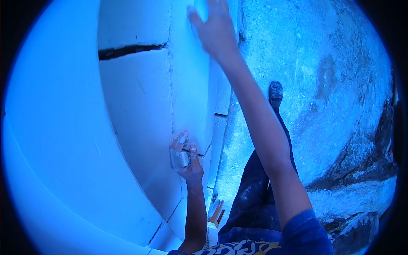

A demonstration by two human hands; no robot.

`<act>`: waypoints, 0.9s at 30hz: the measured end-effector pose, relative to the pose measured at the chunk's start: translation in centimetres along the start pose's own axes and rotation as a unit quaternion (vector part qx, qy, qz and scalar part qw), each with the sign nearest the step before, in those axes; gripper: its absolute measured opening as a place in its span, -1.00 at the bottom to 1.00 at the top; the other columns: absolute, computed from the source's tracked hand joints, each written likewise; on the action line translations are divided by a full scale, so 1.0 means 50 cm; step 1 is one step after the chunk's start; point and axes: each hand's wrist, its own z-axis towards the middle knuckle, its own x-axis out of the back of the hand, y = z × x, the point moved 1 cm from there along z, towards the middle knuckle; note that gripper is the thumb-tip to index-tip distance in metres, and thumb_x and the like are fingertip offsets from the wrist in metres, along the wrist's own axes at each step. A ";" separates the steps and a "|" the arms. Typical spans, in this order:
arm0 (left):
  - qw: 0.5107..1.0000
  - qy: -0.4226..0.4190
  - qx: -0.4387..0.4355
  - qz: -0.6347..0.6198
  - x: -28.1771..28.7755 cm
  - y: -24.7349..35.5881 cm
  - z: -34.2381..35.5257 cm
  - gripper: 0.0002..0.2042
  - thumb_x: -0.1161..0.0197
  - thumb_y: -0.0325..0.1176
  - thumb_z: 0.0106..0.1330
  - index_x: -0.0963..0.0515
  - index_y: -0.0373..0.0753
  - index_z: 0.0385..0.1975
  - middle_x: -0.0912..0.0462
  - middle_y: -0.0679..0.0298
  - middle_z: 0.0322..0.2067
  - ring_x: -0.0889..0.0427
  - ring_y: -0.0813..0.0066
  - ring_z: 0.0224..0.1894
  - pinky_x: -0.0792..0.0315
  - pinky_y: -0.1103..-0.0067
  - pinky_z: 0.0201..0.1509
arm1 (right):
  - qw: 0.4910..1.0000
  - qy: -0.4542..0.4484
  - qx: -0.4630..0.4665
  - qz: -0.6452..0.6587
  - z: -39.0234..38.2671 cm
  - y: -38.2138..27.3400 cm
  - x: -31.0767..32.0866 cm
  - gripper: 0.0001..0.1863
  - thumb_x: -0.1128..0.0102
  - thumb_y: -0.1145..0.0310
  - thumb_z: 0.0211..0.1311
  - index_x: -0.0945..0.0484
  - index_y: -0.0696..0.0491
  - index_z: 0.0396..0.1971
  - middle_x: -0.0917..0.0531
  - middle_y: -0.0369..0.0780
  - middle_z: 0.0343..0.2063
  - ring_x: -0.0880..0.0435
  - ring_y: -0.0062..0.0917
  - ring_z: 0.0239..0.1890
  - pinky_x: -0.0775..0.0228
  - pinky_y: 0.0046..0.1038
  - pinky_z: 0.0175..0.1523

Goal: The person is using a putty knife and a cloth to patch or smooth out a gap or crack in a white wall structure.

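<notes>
My left hand (191, 165) is closed around a small pale, dusty rectangular object (178, 159) against the white panelled surface (140, 97), beside a rough vertical seam. My fingertips have white residue on them. Higher up, my right hand (214, 32) has its fingers spread over the white panels near their right edge, with nothing visible in it; whether it touches the surface is unclear. A dark gap crosses the panels at upper left, and narrower cracks run between the lower pieces.
A smooth, curved-looking white surface (55, 119) fills the left side. My shod foot (276, 90) and dark trousers are on a mottled concrete floor (323, 127). A small brown wooden-looking item (216, 212) lies by the panels' base. Dark, rough edges (352, 231) border the lower right.
</notes>
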 end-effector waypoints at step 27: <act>0.950 -0.021 -0.143 0.278 -0.035 -0.003 0.030 -0.90 -0.23 -0.50 0.29 -0.53 -0.25 -0.23 -0.64 0.15 -0.35 -0.58 0.20 -0.36 -0.43 0.33 -0.28 | 0.996 -0.073 -0.035 -0.039 0.157 0.025 0.010 -0.28 -0.02 0.32 0.43 -0.01 -0.03 0.54 0.12 0.31 0.46 0.08 0.25 0.50 0.02 0.07 0.52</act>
